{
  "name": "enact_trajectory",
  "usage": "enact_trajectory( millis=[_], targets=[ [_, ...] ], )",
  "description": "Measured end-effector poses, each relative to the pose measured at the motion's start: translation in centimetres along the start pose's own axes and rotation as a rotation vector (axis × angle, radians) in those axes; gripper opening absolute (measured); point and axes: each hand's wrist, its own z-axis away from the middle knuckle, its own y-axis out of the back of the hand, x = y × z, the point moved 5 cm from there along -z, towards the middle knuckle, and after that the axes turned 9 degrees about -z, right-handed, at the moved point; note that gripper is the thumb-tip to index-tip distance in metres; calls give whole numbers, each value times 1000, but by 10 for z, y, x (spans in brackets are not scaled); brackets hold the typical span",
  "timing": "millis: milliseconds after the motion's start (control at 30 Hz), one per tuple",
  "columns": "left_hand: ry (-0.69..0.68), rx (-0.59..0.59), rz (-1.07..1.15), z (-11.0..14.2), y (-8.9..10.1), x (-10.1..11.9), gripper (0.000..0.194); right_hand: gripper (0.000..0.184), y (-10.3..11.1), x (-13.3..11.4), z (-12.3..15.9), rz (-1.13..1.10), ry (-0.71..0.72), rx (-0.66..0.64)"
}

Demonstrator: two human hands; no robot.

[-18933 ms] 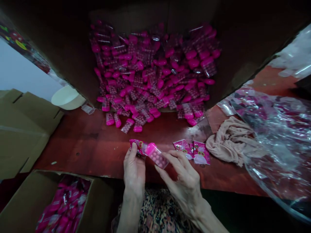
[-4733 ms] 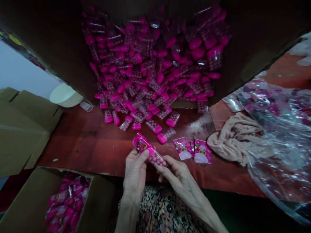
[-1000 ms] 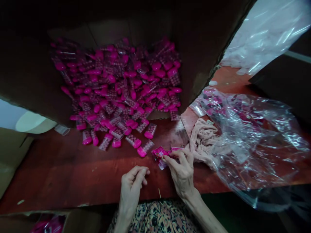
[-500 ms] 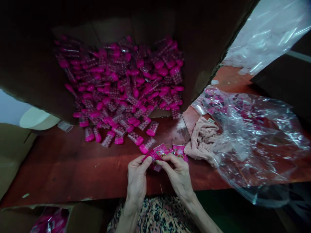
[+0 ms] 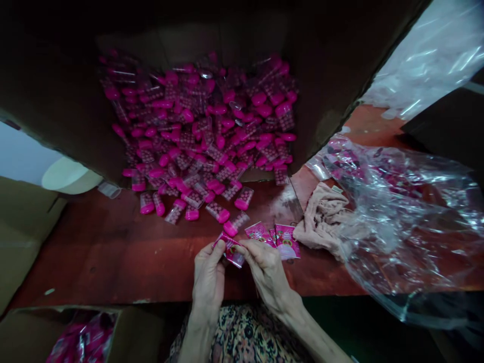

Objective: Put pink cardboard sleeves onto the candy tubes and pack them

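Observation:
Both my hands meet at the front of the table. My left hand point(image 5: 207, 278) and my right hand point(image 5: 263, 272) pinch a small pink printed sachet point(image 5: 231, 251) between their fingertips. Just right of my right hand lie several flat pink sachets point(image 5: 284, 241), partly overlapping. Loose clear tubes with pink caps and pink beads point(image 5: 217, 212) lie a short way above my fingers. One tube point(image 5: 236, 223) almost touches the held sachet. Behind them, a large heap of the same tubes point(image 5: 196, 131) fills the opening of a cardboard box.
The heap sits inside a dark cardboard box point(image 5: 328, 75) on a red-brown table point(image 5: 113, 252). To the right are a beige cloth point(image 5: 321, 222) and a crumpled clear plastic bag point(image 5: 408, 222). At lower left, an open carton point(image 5: 132, 333) holds pink packets.
My left hand, apart from the sachet one second ago, has closed on it alongside my right hand. The sachet has lifted off the others, and the view has shifted slightly.

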Motion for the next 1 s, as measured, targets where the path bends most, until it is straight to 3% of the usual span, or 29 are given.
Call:
enact_trajectory(
  millis=[267, 500, 600, 767, 900, 1000],
  targets=[
    [16, 13, 22, 0, 9, 0, 19, 23, -5, 7, -7, 76, -10, -117],
    [15, 89, 119, -2, 18, 2, 15, 26, -4, 3, -19, 219, 34, -134],
    [34, 126, 167, -3, 23, 4, 14, 24, 1, 14, -33, 350, 67, -117],
    [59, 188, 248, -6, 28, 7, 5, 27, -1, 35, -46, 473, 134, -208],
    [80, 235, 301, -7, 32, 10, 17, 11, -3, 35, -46, 508, 147, -213],
    [97, 253, 322, -7, 33, 11, 20, 13, -4, 33, -41, 479, 143, -184]
  ],
)
